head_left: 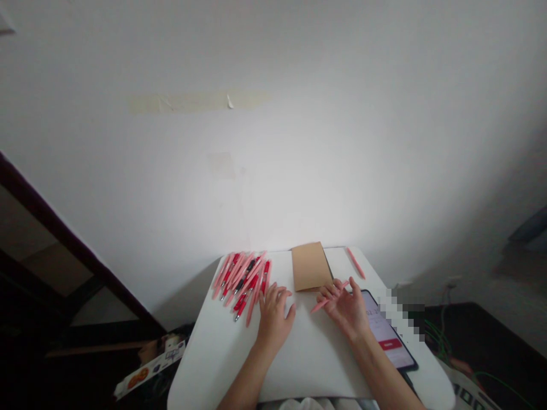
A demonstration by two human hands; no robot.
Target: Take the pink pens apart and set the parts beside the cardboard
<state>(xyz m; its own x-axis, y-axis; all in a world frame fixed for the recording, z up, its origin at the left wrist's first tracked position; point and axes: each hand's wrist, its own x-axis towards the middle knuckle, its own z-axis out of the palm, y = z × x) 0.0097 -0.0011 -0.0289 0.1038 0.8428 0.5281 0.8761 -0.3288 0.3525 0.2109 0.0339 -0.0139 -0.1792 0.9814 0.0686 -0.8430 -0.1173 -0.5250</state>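
Observation:
My right hand (349, 316) is turned palm up, with a pink pen (318, 306) held slantwise across its curled fingers. Palm down on the white table, my left hand (272, 316) has its fingers apart and nothing in them. Its fingertips are close to a pile of pens (243, 279), mostly pink, with some red ones and a dark one among them. Beyond my right hand lies a brown notebook (310, 266). A single pink pen (356, 263) rests apart from the pile, right of the notebook.
A phone (391, 336) with a lit screen lies beside my right forearm on the white table (299, 364). The table's far edge meets a pale wall (299, 171). Green cables (438, 339) show at the lower right, and a printed box (149, 370) at the lower left.

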